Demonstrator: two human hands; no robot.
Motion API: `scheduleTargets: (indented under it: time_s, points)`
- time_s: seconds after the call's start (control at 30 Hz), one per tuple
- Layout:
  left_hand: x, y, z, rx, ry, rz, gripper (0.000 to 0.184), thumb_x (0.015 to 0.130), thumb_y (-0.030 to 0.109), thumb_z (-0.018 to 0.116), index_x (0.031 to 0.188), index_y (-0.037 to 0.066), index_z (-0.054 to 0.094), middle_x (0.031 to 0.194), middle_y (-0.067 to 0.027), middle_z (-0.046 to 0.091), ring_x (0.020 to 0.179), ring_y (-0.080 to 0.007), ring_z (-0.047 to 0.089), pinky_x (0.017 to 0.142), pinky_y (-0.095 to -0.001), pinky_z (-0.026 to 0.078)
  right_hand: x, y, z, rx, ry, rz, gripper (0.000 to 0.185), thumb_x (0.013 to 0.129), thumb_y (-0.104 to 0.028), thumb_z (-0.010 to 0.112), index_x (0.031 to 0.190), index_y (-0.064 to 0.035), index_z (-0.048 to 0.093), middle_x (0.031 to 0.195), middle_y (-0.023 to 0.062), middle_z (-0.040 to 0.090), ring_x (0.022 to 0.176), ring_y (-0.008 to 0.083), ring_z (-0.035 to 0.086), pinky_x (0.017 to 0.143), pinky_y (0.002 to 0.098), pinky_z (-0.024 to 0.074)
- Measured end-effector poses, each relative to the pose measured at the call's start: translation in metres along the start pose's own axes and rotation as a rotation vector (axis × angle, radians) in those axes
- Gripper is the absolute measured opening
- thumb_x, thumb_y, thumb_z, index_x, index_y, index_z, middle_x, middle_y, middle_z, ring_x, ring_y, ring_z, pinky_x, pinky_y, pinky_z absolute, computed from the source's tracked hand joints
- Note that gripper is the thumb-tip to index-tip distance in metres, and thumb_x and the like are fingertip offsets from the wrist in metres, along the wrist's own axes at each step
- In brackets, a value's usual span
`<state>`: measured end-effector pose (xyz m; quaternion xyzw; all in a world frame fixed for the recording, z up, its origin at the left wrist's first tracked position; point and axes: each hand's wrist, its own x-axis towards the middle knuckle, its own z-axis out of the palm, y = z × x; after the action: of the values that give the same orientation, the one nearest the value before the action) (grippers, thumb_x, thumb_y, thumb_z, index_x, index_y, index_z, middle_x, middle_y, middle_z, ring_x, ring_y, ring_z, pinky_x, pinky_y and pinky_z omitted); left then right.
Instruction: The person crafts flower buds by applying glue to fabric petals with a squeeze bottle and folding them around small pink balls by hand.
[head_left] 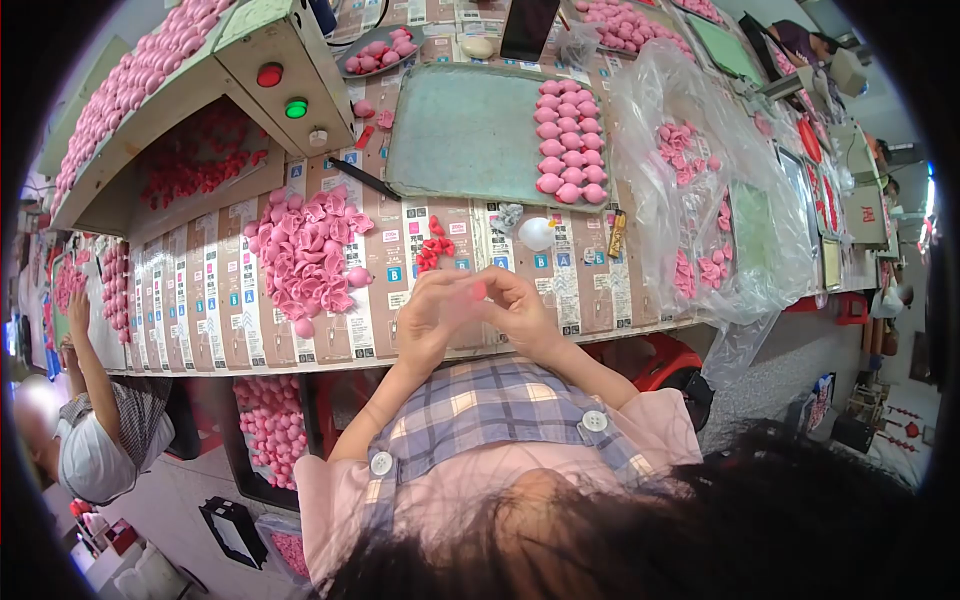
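Observation:
My left hand and my right hand meet over the table's front edge, fingers pinched together. Between the fingertips is a small pink-red piece, partly hidden and blurred, so its exact shape is unclear. Just beyond my hands lie small red pieces in a little heap. To the left spreads a pile of pink shell-like pieces. Further back, a greenish tray carries rows of rounded pink pieces along its right side.
At left stands a machine housing with red and green buttons. A black-handled tool touches the tray's corner. A white bird-shaped item and a gold tube lie right of centre. Clear plastic sheeting covers the right. Another person works at left.

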<state>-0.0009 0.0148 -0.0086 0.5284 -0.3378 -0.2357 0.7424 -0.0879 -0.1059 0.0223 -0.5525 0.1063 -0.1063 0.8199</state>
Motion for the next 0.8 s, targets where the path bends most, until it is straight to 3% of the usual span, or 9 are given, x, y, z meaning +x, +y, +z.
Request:
scheduleTargets:
  time_s: [0.07,0.27,0.37,0.47,0.57,0.8]
  points:
    - [-0.003,-0.009,-0.009,0.054,-0.091,0.014,0.027,0.077,0.008,0.062,0.102,0.007,0.052,0.118,-0.0123,0.043,0.109,-0.0205,0.044,0.091,-0.034,0.037,0.0,0.0,0.0,0.022,-0.009,0.0,0.021,0.079,-0.006,0.061,0.098,-0.0018,0.057,0.094,0.0033,0.057,0.091,0.0097,0.051,0.08,0.0246,0.0392]
    - [-0.002,-0.002,-0.005,0.047,-0.088,0.003,0.027,0.076,0.007,0.062,0.101,0.007,0.052,0.116,-0.0118,0.043,0.11,-0.0205,0.044,0.092,-0.0336,0.036,-0.002,0.001,-0.001,0.033,-0.024,-0.008,0.021,0.079,-0.007,0.06,0.099,-0.002,0.056,0.093,0.0029,0.056,0.089,0.009,0.05,0.078,0.0238,0.0397]
    - [0.002,0.008,0.006,-0.014,0.037,0.024,0.022,0.073,0.004,0.061,0.095,0.003,0.059,0.104,-0.0101,0.055,0.098,-0.0215,0.048,0.085,-0.0331,0.037,-0.002,0.0,-0.002,0.066,-0.033,-0.003,0.02,0.08,-0.006,0.059,0.099,-0.0022,0.056,0.094,0.0028,0.056,0.089,0.009,0.05,0.078,0.0239,0.0398]
    - [0.003,0.009,0.006,0.006,0.031,0.022,0.022,0.073,0.005,0.062,0.094,0.003,0.059,0.104,-0.0101,0.054,0.098,-0.0217,0.048,0.085,-0.033,0.037,-0.002,-0.001,-0.001,0.09,-0.04,0.004,0.019,0.08,-0.007,0.059,0.099,-0.0024,0.056,0.094,0.0028,0.056,0.09,0.0092,0.051,0.078,0.024,0.0399]
    - [-0.001,0.001,-0.003,0.02,-0.09,0.006,0.027,0.076,0.007,0.063,0.1,0.006,0.052,0.116,-0.0119,0.043,0.11,-0.0204,0.043,0.093,-0.0342,0.035,-0.002,0.001,-0.002,0.113,-0.043,0.007,0.019,0.08,-0.008,0.059,0.098,-0.0028,0.056,0.094,0.0026,0.056,0.09,0.0091,0.051,0.079,0.0243,0.0401]
    - [0.001,0.005,-0.004,0.099,-0.088,0.017,0.027,0.075,0.007,0.064,0.1,0.006,0.053,0.113,-0.012,0.045,0.11,-0.0208,0.043,0.094,-0.0351,0.032,0.0,0.007,-0.001,0.248,-0.031,0.065,0.018,0.081,-0.012,0.059,0.097,-0.005,0.056,0.092,0.0009,0.058,0.088,0.0086,0.052,0.079,0.0254,0.041]
